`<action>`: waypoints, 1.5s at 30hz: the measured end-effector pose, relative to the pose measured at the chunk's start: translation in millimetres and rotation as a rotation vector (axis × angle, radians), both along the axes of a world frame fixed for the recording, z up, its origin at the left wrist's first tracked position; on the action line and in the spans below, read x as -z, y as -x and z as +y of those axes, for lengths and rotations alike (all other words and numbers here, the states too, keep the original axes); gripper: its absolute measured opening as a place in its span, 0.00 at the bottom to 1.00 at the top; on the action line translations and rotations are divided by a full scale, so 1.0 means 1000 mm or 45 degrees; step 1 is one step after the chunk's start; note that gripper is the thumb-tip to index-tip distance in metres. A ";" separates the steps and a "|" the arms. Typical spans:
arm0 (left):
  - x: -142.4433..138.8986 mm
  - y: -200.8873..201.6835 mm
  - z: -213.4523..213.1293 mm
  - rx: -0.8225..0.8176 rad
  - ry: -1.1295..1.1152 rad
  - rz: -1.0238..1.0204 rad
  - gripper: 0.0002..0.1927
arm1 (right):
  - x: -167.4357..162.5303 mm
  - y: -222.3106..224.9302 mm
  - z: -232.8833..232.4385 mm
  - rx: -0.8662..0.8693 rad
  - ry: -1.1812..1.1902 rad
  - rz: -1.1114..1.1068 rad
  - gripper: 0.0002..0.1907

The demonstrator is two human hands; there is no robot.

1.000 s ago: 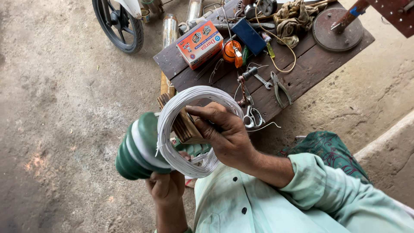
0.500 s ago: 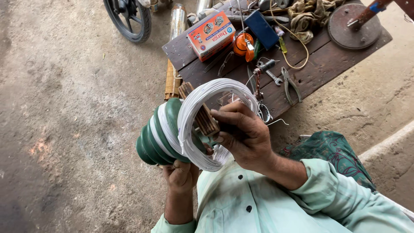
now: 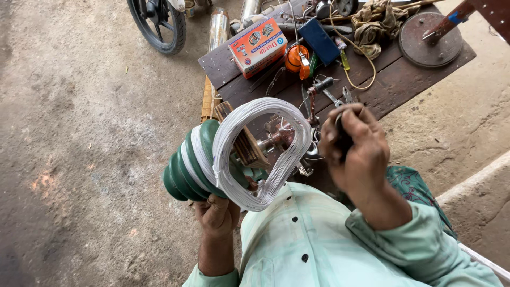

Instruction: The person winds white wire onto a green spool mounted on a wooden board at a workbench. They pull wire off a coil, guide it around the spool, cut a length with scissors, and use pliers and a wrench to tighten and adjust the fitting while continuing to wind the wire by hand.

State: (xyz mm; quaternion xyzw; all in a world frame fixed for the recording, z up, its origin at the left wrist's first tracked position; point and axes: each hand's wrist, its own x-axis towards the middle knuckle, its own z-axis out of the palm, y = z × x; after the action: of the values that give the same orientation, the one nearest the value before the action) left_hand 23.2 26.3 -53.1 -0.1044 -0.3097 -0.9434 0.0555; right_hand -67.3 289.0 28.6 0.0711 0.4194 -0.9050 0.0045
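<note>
Holding green stepped former (image 3: pixel 186 170) with white wire coil (image 3: pixel 265 154) in left hand (image 3: pixel 217 215), right hand (image 3: pixel 353 146) grip closed on dark handle (image 3: pixel 342 139)

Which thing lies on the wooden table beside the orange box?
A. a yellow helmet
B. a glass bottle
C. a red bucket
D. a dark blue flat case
D: a dark blue flat case lies on the wooden table, just right of the orange box; no helmet, bottle or bucket shows.

Dark wooden bench (image 3: pixel 414 79) ahead of me: orange cardboard box (image 3: pixel 258 45) at its left end, rusty round metal disc (image 3: pixel 430 40) right, motorcycle wheel (image 3: pixel 158 24) beyond left.
</note>
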 end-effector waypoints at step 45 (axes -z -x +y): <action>0.017 0.013 0.017 -0.564 0.820 0.228 0.14 | 0.011 -0.079 -0.052 -0.676 -0.778 0.594 0.05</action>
State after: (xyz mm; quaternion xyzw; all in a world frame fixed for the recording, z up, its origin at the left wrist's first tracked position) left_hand 10.1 43.8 -69.6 -0.1288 -0.5986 -0.7504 0.2488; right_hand 11.4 236.9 17.6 -0.2462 0.6602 -0.6993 0.1204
